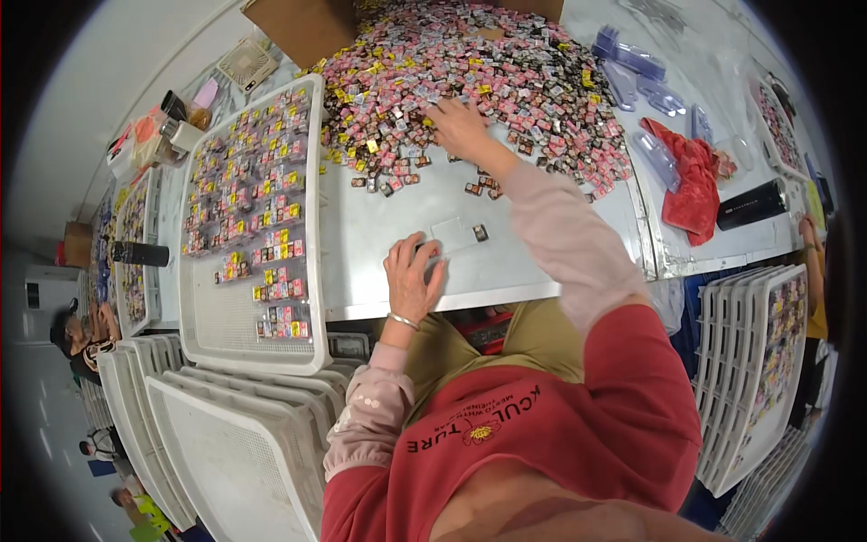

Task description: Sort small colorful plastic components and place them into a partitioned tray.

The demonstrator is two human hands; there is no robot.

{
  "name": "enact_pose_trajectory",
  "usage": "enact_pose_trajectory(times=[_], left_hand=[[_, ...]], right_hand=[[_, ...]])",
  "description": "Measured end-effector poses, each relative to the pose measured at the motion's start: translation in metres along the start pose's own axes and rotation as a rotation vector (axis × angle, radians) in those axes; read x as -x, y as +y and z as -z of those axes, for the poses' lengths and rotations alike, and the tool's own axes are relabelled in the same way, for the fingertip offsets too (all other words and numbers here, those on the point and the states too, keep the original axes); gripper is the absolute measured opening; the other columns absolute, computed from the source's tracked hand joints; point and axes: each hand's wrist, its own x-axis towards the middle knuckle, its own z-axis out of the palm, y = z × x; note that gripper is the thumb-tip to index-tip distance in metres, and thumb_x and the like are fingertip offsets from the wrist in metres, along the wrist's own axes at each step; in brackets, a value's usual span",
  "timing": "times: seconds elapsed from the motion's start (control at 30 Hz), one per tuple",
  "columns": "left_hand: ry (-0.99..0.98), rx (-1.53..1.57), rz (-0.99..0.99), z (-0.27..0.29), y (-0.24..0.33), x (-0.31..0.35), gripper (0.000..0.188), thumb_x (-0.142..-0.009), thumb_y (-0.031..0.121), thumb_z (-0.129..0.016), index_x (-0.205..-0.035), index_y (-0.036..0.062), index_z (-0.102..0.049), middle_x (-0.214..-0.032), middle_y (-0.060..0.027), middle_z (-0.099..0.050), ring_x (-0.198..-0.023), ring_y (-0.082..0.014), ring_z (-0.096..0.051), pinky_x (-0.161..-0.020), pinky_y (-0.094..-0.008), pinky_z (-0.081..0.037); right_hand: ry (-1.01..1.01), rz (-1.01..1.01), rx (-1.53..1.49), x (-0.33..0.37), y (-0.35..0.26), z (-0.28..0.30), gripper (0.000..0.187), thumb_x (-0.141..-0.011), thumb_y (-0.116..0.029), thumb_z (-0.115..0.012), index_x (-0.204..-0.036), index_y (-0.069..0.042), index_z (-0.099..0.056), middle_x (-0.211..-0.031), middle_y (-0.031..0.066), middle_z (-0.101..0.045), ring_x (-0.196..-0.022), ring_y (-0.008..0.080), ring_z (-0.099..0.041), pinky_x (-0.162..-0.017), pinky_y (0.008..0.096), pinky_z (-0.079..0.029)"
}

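A large heap of small, flat, rectangular pieces [506, 81] in pink, black, white and yellow covers the far part of the table. My right hand [462, 129] reaches over the heap's near edge with fingers stretched out, touching the pieces. Nearer me, my left hand [414, 280] rests on the table with fingers apart. Its fingertips are at the left edge of a clear plastic tray [452, 235]. One dark piece [480, 233] sits at the tray's right end. A small pinkish spot shows by the left fingertips; I cannot make out what it is.
Left of my hands stands a white mesh tray [316, 208] with rows of filled clear packs [244, 181]. Stacked white trays [226, 443] lean below it, and more [731, 361] stand right. Clear plastic trays [664, 95], a red cloth [691, 181] and a black bottle [752, 206] lie on the right.
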Motion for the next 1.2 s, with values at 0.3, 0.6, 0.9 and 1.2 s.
enact_pose_trajectory(times=[0.3,0.6,0.9,1.2], left_hand=[[-0.012,0.023,0.033,0.008,0.000,-0.007,0.031,-0.075,0.018,-0.069,-0.104,0.0091,-0.062,-0.117,-0.0118,-0.052,-0.109,-0.0303,-0.047,-0.090,-0.0400,-0.034],[-0.042,0.090,0.112,0.010,-0.001,-0.014,0.038,-0.073,0.018,-0.070,-0.109,0.0076,-0.060,-0.122,-0.0138,-0.051,-0.109,-0.0316,-0.048,-0.091,-0.0401,-0.034],[-0.111,0.229,0.174,0.013,-0.009,-0.019,0.044,-0.073,0.018,-0.070,-0.113,0.0056,-0.060,-0.126,-0.0169,-0.049,-0.110,-0.0332,-0.048,-0.092,-0.0407,-0.036],[-0.084,0.363,0.267,-0.004,-0.022,0.000,0.041,-0.070,0.014,-0.071,-0.111,0.0112,-0.062,-0.123,-0.0152,-0.052,-0.111,-0.0355,-0.053,-0.087,-0.0435,-0.045]], right_hand=[[0.049,-0.150,-0.311,-0.047,0.096,0.036,0.025,-0.077,-0.029,-0.064,-0.095,-0.011,-0.063,-0.098,0.0136,-0.060,-0.096,0.0355,-0.056,-0.084,0.0430,-0.046],[-0.257,-0.122,0.060,-0.053,0.091,-0.012,0.033,-0.081,-0.039,-0.059,-0.100,-0.012,-0.062,-0.106,0.0070,-0.057,-0.102,0.0284,-0.056,-0.078,0.0535,-0.043],[-0.175,0.127,-0.634,-0.226,0.044,-0.041,0.033,-0.084,-0.029,-0.065,-0.103,-0.001,-0.064,-0.100,0.0125,-0.064,-0.093,0.0238,-0.062,-0.078,0.0370,-0.048],[-0.409,0.254,-0.673,-0.404,-0.071,-0.192,0.032,-0.088,-0.029,-0.059,-0.111,-0.008,-0.064,-0.109,0.0128,-0.065,-0.102,0.0312,-0.060,-0.088,0.0368,-0.047]])
